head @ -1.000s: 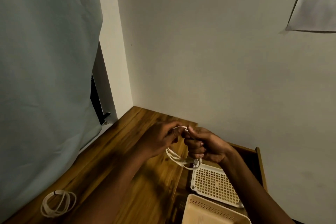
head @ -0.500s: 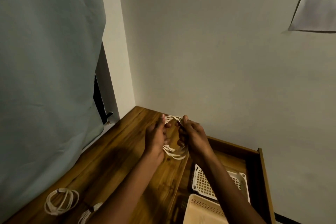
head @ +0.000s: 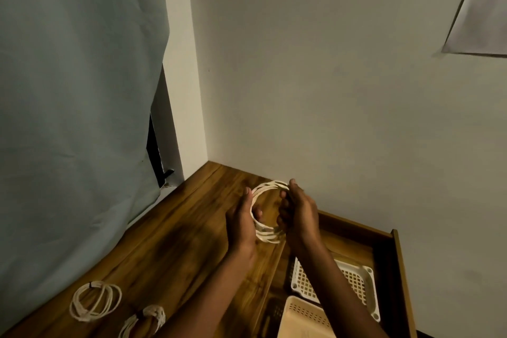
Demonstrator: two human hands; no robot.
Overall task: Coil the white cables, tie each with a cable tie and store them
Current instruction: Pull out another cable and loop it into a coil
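A white cable (head: 270,186) wound into a round coil hangs above the wooden table (head: 175,230) near the wall corner. My left hand (head: 242,221) grips the coil's left side and my right hand (head: 297,214) grips its right side, fingers curled around the loops. A coiled white cable (head: 94,300) with a dark tie at its top lies on the table at the lower left. Another tied white cable bundle (head: 146,320) lies beside it, partly cut off by the frame's bottom edge.
An open wooden drawer (head: 395,263) to the right holds a white perforated basket (head: 356,280) and a cream basket (head: 301,318). A pale curtain (head: 76,90) hangs at the left. A paper sheet (head: 482,3) is on the wall.
The hands have moved apart and the cable has opened from a tight bunch into a wide round coil held on both sides. The view has tilted, showing more of the table and a second bundle.
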